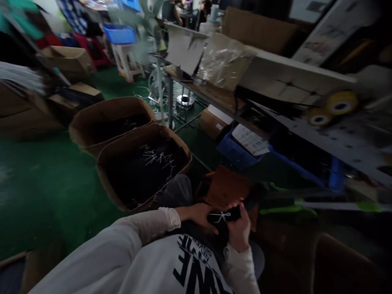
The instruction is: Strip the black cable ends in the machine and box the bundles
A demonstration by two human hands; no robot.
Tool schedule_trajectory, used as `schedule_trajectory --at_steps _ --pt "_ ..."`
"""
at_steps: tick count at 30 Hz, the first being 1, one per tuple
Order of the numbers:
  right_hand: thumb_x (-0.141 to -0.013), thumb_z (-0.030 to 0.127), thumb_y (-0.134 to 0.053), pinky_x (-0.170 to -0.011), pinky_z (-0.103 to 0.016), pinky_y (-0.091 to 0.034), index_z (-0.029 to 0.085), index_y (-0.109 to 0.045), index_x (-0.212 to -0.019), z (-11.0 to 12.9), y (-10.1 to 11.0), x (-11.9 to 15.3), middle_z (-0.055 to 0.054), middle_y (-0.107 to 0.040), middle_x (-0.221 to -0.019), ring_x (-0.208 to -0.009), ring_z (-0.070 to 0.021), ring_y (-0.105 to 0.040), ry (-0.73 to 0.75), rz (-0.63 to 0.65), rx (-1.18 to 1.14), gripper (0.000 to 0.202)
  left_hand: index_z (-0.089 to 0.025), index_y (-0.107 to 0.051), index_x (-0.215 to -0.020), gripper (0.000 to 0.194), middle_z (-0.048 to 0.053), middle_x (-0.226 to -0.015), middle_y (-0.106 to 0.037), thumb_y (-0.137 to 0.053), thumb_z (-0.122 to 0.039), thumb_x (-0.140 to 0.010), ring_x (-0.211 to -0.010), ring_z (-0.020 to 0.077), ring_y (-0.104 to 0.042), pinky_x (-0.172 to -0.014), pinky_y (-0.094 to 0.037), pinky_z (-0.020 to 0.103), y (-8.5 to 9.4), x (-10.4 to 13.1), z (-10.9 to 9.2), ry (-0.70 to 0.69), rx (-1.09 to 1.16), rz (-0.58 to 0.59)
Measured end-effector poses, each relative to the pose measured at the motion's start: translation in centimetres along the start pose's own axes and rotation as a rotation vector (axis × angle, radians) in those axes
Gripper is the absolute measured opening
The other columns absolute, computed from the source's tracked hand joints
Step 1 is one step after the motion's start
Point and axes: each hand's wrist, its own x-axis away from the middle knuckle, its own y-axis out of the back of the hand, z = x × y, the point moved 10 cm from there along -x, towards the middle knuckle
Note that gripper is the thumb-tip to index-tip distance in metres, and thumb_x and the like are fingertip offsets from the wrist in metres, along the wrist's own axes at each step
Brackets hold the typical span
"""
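In my lap is a dark bundle (216, 217) with a thin white tie knotted around it; the dim light hides what it is made of. My left hand (200, 215) grips its left side, fingers curled round it. On the other side my right hand (240, 228) is closed on the same bundle, with the thumb up by the tie. Just beyond my hands lies an orange-brown piece (228, 185), partly hidden. To the left stands an open cardboard box (105, 179) of dark contents with several similar white ties.
A second open carton (79, 130) adjoins the first. On the right runs a workbench with a perforated rail (352, 145), yellow tape rolls (341, 102) and plastic wrap (223, 57). Beneath it sits a blue bin (232, 149). A bright green-and-white bar (337, 206) lies right of my hands.
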Motion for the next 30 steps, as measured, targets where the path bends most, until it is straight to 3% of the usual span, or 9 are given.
schedule_trajectory --at_steps 2,4,8,11,14,21,26,28,30 --pt "-0.069 0.031 -0.067 -0.06 -0.02 -0.048 0.024 -0.054 -0.087 1.7 -1.2 0.9 0.007 -0.049 -0.07 -0.06 -0.0061 -0.051 0.001 0.029 -0.131 0.024 -0.015 -0.062 -0.099 0.049 0.002 -0.087 -0.066 -0.077 -0.038 -0.058 -0.077 0.0151 -0.058 -0.069 -0.044 0.022 -0.2 0.8 -0.1 -0.029 -0.073 0.152" --pt "-0.069 0.025 -0.067 -0.057 -0.019 -0.047 0.023 -0.053 -0.087 4.2 -3.4 2.0 0.007 -0.045 -0.069 -0.056 -0.0054 -0.047 0.045 0.085 -0.239 0.022 -0.014 -0.063 -0.096 0.042 0.0 -0.081 -0.065 -0.074 -0.037 -0.063 -0.07 0.0132 -0.058 -0.064 -0.043 0.021 1.1 1.7 0.4 -0.014 -0.066 0.193" --pt "-0.074 0.019 -0.063 -0.049 -0.019 -0.042 0.022 -0.053 -0.09 10.2 -9.9 4.0 0.006 -0.039 -0.068 -0.049 -0.0046 -0.039 0.218 0.254 -0.225 0.019 -0.014 -0.063 -0.099 0.04 0.0 -0.082 -0.065 -0.071 -0.035 -0.066 -0.068 0.0119 -0.057 -0.063 -0.042 0.02 5.7 5.3 1.2 -0.05 -0.014 0.161" --pt "-0.076 0.018 -0.062 -0.05 -0.019 -0.041 0.022 -0.054 -0.093 11.4 -15.5 4.3 0.006 -0.04 -0.069 -0.049 -0.0037 -0.039 0.234 0.359 -0.201 0.02 -0.013 -0.065 -0.09 0.029 -0.002 -0.072 -0.062 -0.069 -0.028 -0.066 -0.062 0.0098 -0.053 -0.058 -0.04 0.018 9.9 9.9 3.9 0.05 -0.09 0.035" --pt "-0.075 0.018 -0.063 -0.057 -0.021 -0.046 0.023 -0.054 -0.093 7.0 -21.1 3.2 0.005 -0.046 -0.071 -0.055 -0.005 -0.047 0.059 0.421 -0.151 0.021 -0.012 -0.065 -0.089 0.03 -0.002 -0.07 -0.061 -0.069 -0.03 -0.065 -0.061 0.0096 -0.052 -0.057 -0.04 0.017 13.3 16.3 7.6 0.217 -0.107 -0.144" --pt "-0.065 0.023 -0.072 -0.069 -0.029 -0.051 0.021 -0.053 -0.089 -11.0 -32.1 0.1 0.006 -0.058 -0.069 -0.062 -0.009 -0.057 -0.36 0.404 -0.101 0.03 -0.014 -0.062 -0.107 0.061 0.006 -0.099 -0.067 -0.075 -0.043 -0.055 -0.094 0.0253 -0.06 -0.082 -0.05 0.031 15.9 31.3 16.1 0.601 0.113 -0.667" --pt "-0.06 0.032 -0.075 -0.074 -0.032 -0.051 0.02 -0.056 -0.091 -14.4 -38.5 -3.7 0.003 -0.064 -0.072 -0.072 -0.0147 -0.062 -0.347 0.578 -0.021 0.037 -0.015 -0.059 -0.105 0.056 0.006 -0.098 -0.067 -0.066 -0.052 -0.064 -0.094 0.0263 -0.062 -0.085 -0.051 0.034 18.4 32.2 19.7 0.597 0.189 -0.715" --pt "-0.056 0.03 -0.078 -0.082 -0.035 -0.048 0.021 -0.055 -0.103 -13.4 -38.4 -7.1 0.0 -0.066 -0.089 -0.087 -0.0163 -0.061 -0.295 0.547 0.038 0.053 -0.013 -0.057 -0.105 0.056 0.008 -0.098 -0.067 -0.061 -0.054 -0.067 -0.091 0.0276 -0.063 -0.083 -0.051 0.036 20.2 31.1 22.4 0.63 0.14 -0.68" --pt "-0.056 0.031 -0.078 -0.087 -0.037 -0.045 0.027 -0.047 -0.116 -10.8 -36.2 -11.0 -0.001 -0.063 -0.107 -0.098 -0.0158 -0.059 -0.22 0.414 -0.019 0.068 -0.009 -0.053 -0.111 0.064 0.013 -0.102 -0.065 -0.059 -0.052 -0.064 -0.094 0.0314 -0.062 -0.083 -0.051 0.04 22.0 30.1 25.9 0.744 0.006 -0.655"
